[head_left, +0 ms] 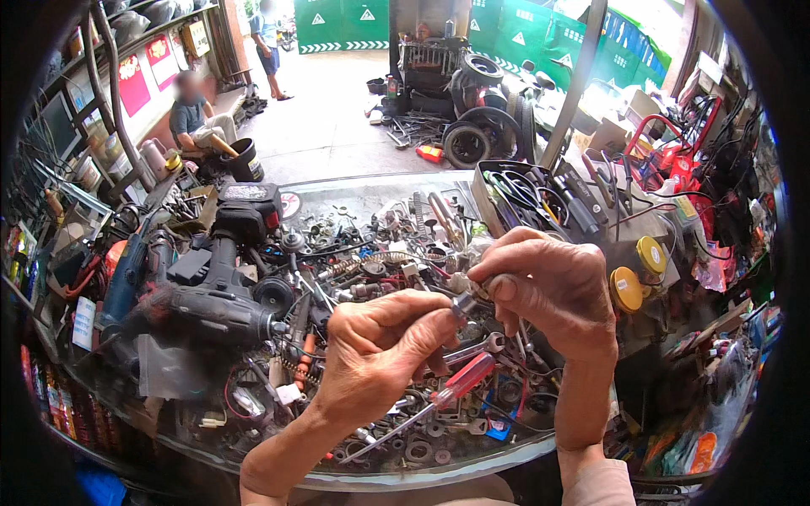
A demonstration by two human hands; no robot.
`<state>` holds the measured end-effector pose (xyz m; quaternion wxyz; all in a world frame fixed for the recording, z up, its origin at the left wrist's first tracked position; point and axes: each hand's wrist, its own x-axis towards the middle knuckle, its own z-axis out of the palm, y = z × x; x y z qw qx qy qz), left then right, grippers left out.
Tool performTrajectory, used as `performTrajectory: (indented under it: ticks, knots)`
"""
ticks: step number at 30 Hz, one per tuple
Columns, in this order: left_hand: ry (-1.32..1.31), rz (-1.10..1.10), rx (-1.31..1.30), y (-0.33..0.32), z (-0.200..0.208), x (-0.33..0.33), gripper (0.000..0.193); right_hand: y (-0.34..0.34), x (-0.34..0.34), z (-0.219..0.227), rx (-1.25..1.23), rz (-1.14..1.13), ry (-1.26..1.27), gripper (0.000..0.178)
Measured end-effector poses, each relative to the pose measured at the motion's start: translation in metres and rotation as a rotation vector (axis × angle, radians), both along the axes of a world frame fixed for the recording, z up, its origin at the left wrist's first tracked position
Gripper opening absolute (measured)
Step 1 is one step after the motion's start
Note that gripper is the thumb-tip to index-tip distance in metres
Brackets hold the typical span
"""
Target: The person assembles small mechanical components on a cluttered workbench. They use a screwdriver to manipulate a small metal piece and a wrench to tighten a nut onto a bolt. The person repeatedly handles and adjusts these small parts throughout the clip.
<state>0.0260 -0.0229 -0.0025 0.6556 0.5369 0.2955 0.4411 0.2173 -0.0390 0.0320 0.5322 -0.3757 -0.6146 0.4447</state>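
Metal part [461, 304]: small, grey, held above the screwdriver [466, 379].
Left hand [380, 347]: grip pinches the metal part, thumb against fingers.
Right hand [558, 291]: fingertips just beside the metal part; cannot tell whether grip pinches anything.
Wrench [492, 343]: just beyond screwdriver handle.
Drill [215, 310]: left of screwdriver.
Bench [498, 462]: under screwdriver, strewn with washers [418, 451].

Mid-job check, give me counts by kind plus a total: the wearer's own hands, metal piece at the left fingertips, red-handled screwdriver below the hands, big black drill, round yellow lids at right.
Own hands, left hand and right hand: 2
Metal piece: 1
Red-handled screwdriver: 1
Big black drill: 1
Round yellow lids: 2
Total: 7
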Motion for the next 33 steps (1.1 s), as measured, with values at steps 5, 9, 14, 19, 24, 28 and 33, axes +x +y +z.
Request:
performTrajectory:
  ticks: [5,9,14,19,24,28,33]
  knots:
    - [0.007,0.1,0.075,0.001,0.004,-0.002,0.019,-0.005,-0.007,0.003,-0.036,-0.09,0.004,0.017]
    - [0.079,0.139,0.123,0.0,0.008,-0.003,0.015,-0.006,-0.015,0.001,-0.026,-0.174,0.059,0.017]
    - [0.114,0.167,0.218,-0.002,0.003,-0.001,0.013,-0.006,-0.017,-0.005,0.029,-0.172,-0.006,0.016]
    - [0.168,0.198,0.323,-0.001,-0.001,-0.001,0.012,-0.006,-0.015,-0.003,0.011,-0.196,-0.088,0.015]
    - [0.252,0.264,0.573,-0.001,-0.001,0.0,0.008,-0.005,-0.016,-0.003,-0.008,-0.184,-0.088,0.016]
    - [0.301,0.323,0.679,0.0,-0.003,0.0,0.008,-0.006,-0.018,-0.006,0.026,-0.256,-0.168,0.018]
    - [0.307,0.335,0.724,0.001,-0.003,0.001,0.009,-0.003,-0.02,-0.014,0.188,-0.343,-0.342,0.025]
